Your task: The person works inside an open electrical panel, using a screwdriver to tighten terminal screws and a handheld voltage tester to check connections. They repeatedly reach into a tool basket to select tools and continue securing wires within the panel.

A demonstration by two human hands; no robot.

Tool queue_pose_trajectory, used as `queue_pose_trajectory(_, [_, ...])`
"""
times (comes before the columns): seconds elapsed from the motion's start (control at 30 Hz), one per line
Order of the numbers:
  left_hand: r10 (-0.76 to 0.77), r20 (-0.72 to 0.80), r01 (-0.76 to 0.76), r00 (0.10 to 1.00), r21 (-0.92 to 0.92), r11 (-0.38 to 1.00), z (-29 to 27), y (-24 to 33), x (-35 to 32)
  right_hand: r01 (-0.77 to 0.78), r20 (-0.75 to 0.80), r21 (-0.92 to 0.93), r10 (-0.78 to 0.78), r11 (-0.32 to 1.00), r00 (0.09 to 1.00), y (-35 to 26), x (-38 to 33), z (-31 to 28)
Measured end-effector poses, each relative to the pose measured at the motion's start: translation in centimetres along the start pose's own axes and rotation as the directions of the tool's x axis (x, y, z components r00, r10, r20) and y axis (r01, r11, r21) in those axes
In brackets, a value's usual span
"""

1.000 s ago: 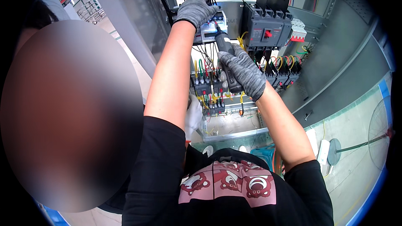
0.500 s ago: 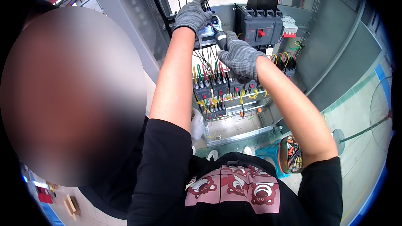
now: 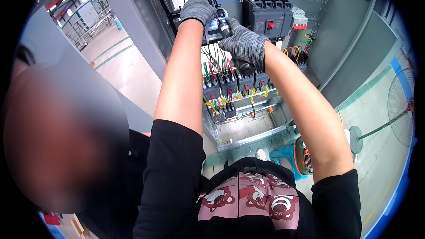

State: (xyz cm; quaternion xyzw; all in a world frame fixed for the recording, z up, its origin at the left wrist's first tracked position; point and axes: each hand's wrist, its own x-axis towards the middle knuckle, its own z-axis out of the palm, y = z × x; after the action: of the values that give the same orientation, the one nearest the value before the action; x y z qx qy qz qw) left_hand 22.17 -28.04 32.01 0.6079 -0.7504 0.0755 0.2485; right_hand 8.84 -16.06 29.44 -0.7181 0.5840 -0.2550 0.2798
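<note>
My left hand (image 3: pixel 198 9), in a grey knitted glove, is closed at the top of a blue-and-white device (image 3: pixel 214 27) inside a grey metal cabinet. Black wires (image 3: pixel 214 1) come out by its fingertips. My gloved right hand (image 3: pixel 247 44) grips a black power screwdriver (image 3: pixel 225 28), whose front end points up at the device's terminals. The bit's tip is too small to make out. Right of the device sits a large dark circuit breaker (image 3: pixel 270 21) with a red switch and upright black barriers.
Several small breakers (image 3: pixel 229 87) with coloured wires line the rails below. A white breaker (image 3: pixel 299 19) is mounted at the right. A teal stool (image 3: pixel 283 156) bears a tool container (image 3: pixel 303 161). A fan (image 3: pixel 402 110) stands far right. Another person (image 3: pixel 106 186) is close on my left.
The person beside me has shifted left and down in view, uncovering floor behind. Both my hands stay at the device; the screwdriver is now more upright, its rear end showing below my right hand.
</note>
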Motion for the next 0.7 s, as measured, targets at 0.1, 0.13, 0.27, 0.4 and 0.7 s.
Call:
queue_pose_trajectory(0.1, [0.004, -0.034, -0.006, 0.999, -0.049, 0.999, -0.1, 0.2, -0.2, 0.070, -0.038, 0.228, -0.063, 0.971, 0.997, 1.2, 0.6, 0.8])
queue_pose_trajectory(0.13, [0.007, -0.017, -0.008, 1.000, -0.041, 0.999, -0.3, -0.3, -0.1, 0.029, 0.000, 0.401, -0.031, 0.916, 1.000, 0.6, 0.1, 0.9])
queue_pose_trajectory(0.27, [0.028, -0.075, -0.030, 0.997, -0.022, 0.999, 0.3, 0.0, -0.2, -0.091, 0.067, 0.671, 0.062, 0.736, 0.996, 0.0, 0.1, 0.3])
queue_pose_trajectory(0.4, [0.031, -0.035, -0.031, 0.999, 0.000, 1.000, -0.1, -0.1, -0.4, 0.009, -0.042, 0.535, 0.017, 0.845, 0.999, 0.4, 0.2, 0.9])
queue_pose_trajectory(0.7, [0.026, -0.043, -0.026, 0.999, -0.002, 1.000, -0.1, -0.3, -0.6, -0.086, 0.143, 0.885, -0.092, 0.458, 0.985, 1.8, 1.1, 1.4])
